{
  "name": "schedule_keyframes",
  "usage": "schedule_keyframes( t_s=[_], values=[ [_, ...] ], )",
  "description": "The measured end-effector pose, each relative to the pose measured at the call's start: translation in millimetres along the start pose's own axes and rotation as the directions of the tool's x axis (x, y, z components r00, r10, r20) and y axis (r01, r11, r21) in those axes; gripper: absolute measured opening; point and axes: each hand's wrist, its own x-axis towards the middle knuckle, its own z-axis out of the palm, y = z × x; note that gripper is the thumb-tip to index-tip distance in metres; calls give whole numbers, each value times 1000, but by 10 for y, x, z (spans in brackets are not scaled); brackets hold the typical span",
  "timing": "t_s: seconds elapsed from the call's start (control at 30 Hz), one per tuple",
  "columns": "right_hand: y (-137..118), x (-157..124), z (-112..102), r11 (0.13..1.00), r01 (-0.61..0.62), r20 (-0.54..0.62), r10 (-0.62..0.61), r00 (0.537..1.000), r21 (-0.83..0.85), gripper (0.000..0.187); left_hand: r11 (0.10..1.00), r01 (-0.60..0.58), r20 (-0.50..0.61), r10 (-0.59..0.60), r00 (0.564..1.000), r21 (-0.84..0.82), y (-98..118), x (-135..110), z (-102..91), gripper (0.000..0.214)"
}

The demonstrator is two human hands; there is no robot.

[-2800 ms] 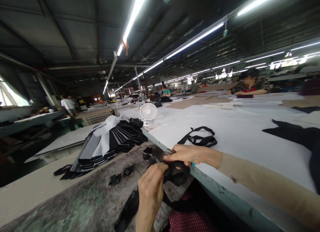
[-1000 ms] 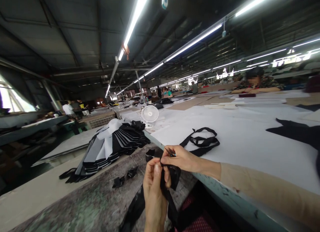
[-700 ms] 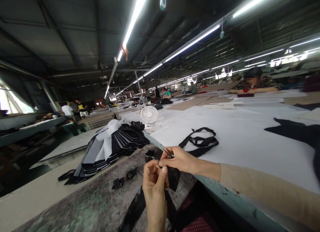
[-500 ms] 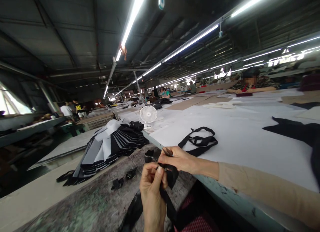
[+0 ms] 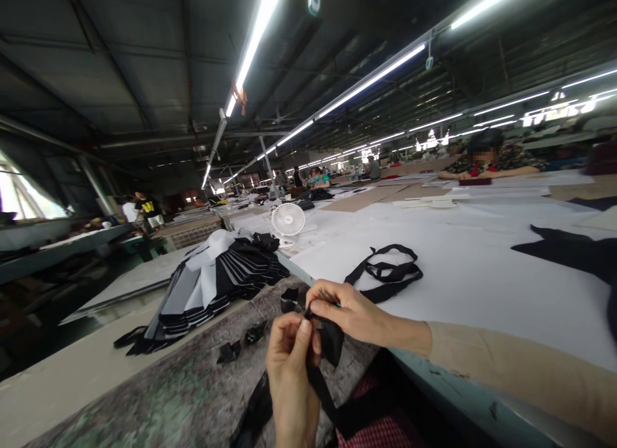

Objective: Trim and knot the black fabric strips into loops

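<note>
My left hand point(image 5: 290, 364) and my right hand point(image 5: 349, 313) meet over the table's edge, both pinched on a black fabric strip point(image 5: 329, 342). The strip hangs down from my fingers towards my lap, where a red checked cloth point(image 5: 371, 429) shows. My right thumb and fingers press the strip's upper end; whether they also hold a small tool I cannot tell. A tan sleeve point(image 5: 520, 377) covers my right forearm. Loose black straps point(image 5: 388, 271) lie on the white table just beyond my right hand.
A fanned stack of black and white cut pieces point(image 5: 212, 281) lies to the left. Small black scraps point(image 5: 241, 342) dot the mottled surface point(image 5: 159, 396). A small white fan point(image 5: 288, 220) stands behind. Black fabric point(image 5: 573, 252) lies at right. Other people work at far tables.
My hands have stayed together on the strip, shifting slightly lower; my right fingers have closed down over its top end. The view has swayed a little.
</note>
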Motion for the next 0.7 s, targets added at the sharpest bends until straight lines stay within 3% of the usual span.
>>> schedule_keyframes(
  t_s=[0.07, 0.13, 0.23, 0.3, 0.37, 0.5, 0.6, 0.7],
  values=[
    [28, -23, 6, 970, 213, 41, -210, 977, -116, 13, 978, 163, 8, -163, 987, -133, 15, 27, -45, 28],
    [47, -27, -21, 892, 398, 145, -374, 916, -214, 14, 929, 295, 50, -291, 955, -223, 30, 50, -88, 28],
    [42, -2, -97, 808, 512, 290, -435, 852, -291, 19, 871, 374, 62, -375, 925, -319, 34, 66, -110, 24],
    [19, 21, -139, 830, 473, 320, -380, 868, -296, 19, 852, 372, 25, -391, 920, -369, 26, 74, -99, 22],
    [-7, 38, -157, 889, 358, 298, -273, 915, -284, 20, 850, 352, 3, -381, 924, -391, 17, 86, -89, 23],
    [-45, 56, -139, 940, 153, 261, -73, 963, -304, 19, 896, 274, 10, -288, 957, -349, 14, 104, -100, 29],
    [-58, 58, -118, 946, 77, 205, -12, 979, -315, 14, 948, 210, 40, -206, 978, -241, 10, 89, -94, 30],
    [-54, 47, -105, 948, 51, 156, -1, 988, -313, 12, 985, 77, 2, -78, 997, -154, -17, 62, -55, 31]
  ],
)
